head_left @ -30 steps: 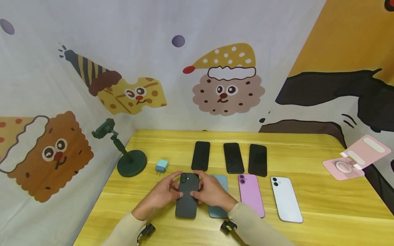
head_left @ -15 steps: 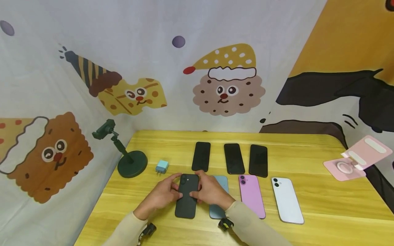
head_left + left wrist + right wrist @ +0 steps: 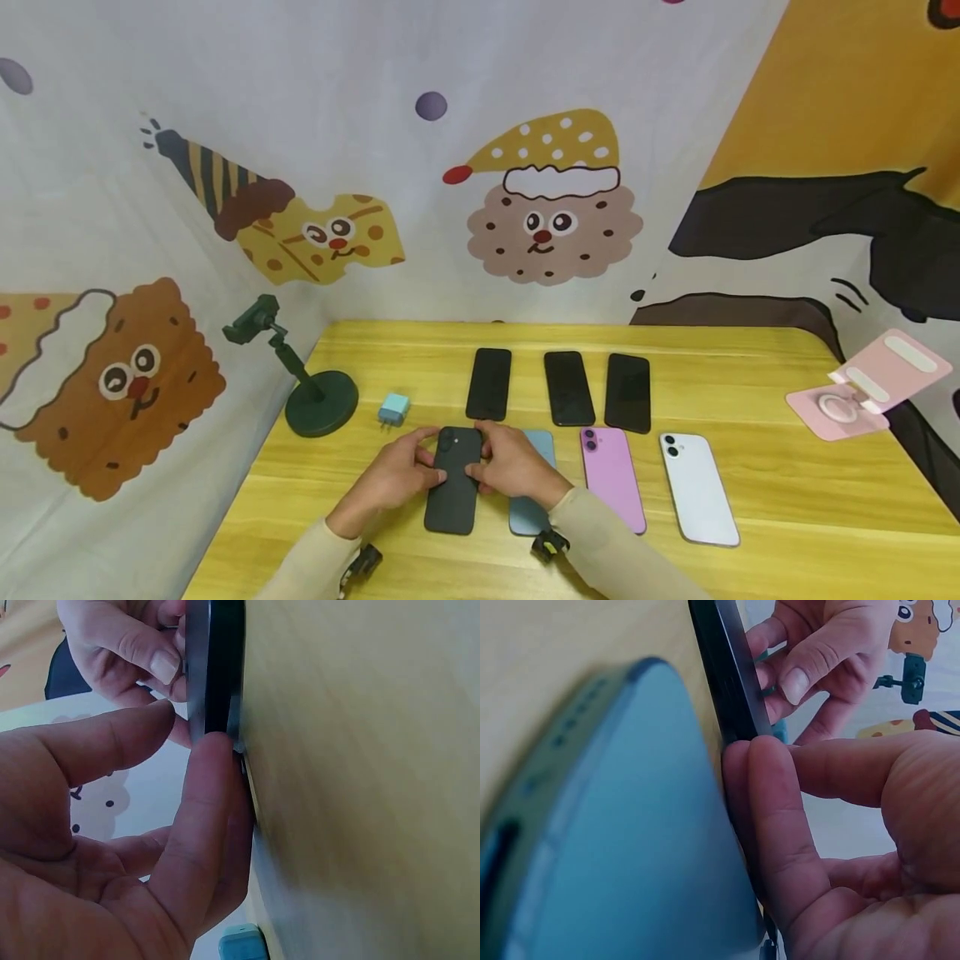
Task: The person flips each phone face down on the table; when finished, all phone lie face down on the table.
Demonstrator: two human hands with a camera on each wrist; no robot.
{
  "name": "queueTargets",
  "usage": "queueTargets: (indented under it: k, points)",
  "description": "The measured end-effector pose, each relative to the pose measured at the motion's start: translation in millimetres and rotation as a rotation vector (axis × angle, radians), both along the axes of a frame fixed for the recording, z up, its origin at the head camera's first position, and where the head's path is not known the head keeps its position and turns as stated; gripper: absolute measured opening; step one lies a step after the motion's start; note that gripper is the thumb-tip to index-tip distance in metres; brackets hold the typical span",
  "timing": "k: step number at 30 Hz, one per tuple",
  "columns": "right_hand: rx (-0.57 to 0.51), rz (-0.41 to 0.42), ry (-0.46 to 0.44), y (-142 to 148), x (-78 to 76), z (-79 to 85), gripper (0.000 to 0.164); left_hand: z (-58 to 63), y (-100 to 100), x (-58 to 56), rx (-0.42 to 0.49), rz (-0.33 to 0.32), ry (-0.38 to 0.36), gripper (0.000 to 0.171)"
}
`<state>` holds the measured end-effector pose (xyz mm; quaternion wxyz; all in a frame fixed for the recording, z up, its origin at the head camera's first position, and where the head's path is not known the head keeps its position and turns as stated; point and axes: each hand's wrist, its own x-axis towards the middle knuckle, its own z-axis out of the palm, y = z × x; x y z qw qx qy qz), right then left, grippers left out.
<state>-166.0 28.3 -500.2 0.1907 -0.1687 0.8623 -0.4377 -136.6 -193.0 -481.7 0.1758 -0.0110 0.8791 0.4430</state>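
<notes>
A black smartphone (image 3: 452, 504) lies back up low over the wooden table, its twin cameras at the far end. My left hand (image 3: 396, 473) grips its left long edge, thumb over the back and fingers along the side. Opposite it, my right hand (image 3: 517, 465) pinches the right edge in the same way. The left wrist view shows the phone's dark side (image 3: 217, 667) close to the tabletop, with a fingertip against it. Right beside my right hand, partly under the wrist, is a blue smartphone (image 3: 652, 825), also back up.
A pink phone (image 3: 613, 479) and a white phone (image 3: 699, 492) lie to the right. Behind are three dark phones, one of them a black phone (image 3: 489, 383). A blue charger plug (image 3: 393, 408) and green stand (image 3: 322, 404) stand left; a pink folding stand (image 3: 836, 412) is far right.
The black smartphone and both hands shift very slightly toward me. The grip of both hands stays the same; the other phones stay put.
</notes>
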Motion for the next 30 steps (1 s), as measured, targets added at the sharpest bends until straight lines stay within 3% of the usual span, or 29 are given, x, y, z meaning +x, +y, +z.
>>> queueTargets:
  k: [13,17,24,30]
  points:
    - [-0.027,0.05,0.001,2.2,2.3,3.3,0.075,3.1,-2.8,1.5,0.021,0.023,-0.023,0.061]
    - [-0.012,0.058,0.022,6.1,-0.8,3.8,0.07,5.0,-2.6,-0.9,0.005,0.013,0.006,0.059]
    - [-0.015,0.069,0.065,13.7,-10.5,5.4,0.058,7.7,0.5,-8.4,-0.02,-0.027,0.072,0.052]
    - [-0.045,0.043,0.123,17.6,-22.4,9.4,0.048,11.6,6.0,-22.6,0.055,-0.051,0.084,0.051]
